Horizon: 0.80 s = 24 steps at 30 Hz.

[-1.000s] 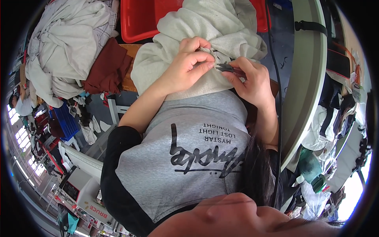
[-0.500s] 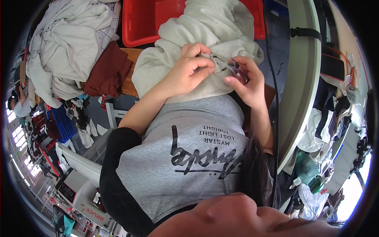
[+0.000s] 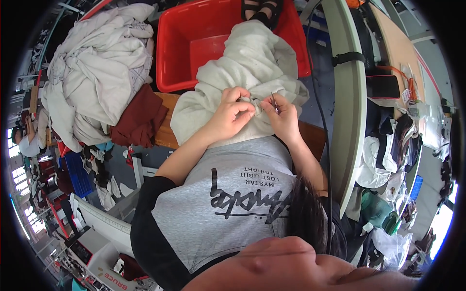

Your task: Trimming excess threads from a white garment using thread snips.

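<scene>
Off-white cloth [image 3: 245, 63] lies wrinkled over my lap and legs. My left hand [image 3: 233, 114] is closed in a pinch on a small gathered bit of this cloth, thumb and forefinger together. Just right of it, my right hand [image 3: 281, 118] is closed around small dark thread snips [image 3: 273, 100]; their thin pointed end sticks up past the fingers and the rest is hidden in the palm. Both hands are close together above my lap, fingertips a short way apart at the gathered spot.
A red plastic tub [image 3: 167, 53] stands beyond my knees, beside my sandalled foot [image 3: 262, 10]. To the left are a heap of off-white cloth [image 3: 97, 63] and folded brown-red cloth [image 3: 140, 116]. A pale curved table edge [image 3: 347, 97] and a black cable [image 3: 323, 111] run along my right.
My right hand has closed up around the snips and come nearer my left hand. The view has shifted, so the tub and foot show more. The left hand keeps its pinch.
</scene>
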Tool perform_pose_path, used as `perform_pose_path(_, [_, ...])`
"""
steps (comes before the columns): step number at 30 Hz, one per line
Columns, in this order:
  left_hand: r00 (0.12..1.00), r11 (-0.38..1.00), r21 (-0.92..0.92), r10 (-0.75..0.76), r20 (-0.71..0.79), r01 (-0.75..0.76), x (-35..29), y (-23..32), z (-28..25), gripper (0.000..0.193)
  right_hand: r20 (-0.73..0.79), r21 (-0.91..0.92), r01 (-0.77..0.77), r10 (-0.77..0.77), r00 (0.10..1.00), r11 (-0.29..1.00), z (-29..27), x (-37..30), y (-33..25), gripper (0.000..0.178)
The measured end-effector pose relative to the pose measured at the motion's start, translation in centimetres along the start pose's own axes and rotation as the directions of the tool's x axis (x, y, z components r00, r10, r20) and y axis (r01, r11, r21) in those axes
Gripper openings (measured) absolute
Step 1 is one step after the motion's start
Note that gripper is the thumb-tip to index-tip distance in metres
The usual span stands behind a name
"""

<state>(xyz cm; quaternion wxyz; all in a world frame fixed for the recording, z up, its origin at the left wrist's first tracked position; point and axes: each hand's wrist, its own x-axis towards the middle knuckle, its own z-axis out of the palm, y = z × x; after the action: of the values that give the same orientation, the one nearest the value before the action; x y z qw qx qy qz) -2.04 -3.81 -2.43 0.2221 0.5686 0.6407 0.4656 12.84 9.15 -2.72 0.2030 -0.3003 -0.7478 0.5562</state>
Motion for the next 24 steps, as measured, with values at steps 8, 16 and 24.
perform_pose_path(8, [0.999,1.000,-0.015,0.013,0.035,-0.013,-0.2,-0.1,0.0,0.006,-0.031,0.166,-0.029,0.035,0.999,0.986,-0.8,0.0,0.2,0.011])
perform_pose_path(16, [0.999,1.000,-0.028,0.004,0.043,-0.003,-0.2,0.5,0.0,0.006,0.237,0.037,0.116,-0.121,0.964,0.993,-2.7,-0.8,-1.5,0.014])
perform_pose_path(24, [0.996,0.999,0.026,0.035,0.077,-0.037,-0.6,1.6,0.1,0.007,0.299,0.057,-0.049,0.030,0.954,0.997,-3.2,-0.7,-1.0,0.011])
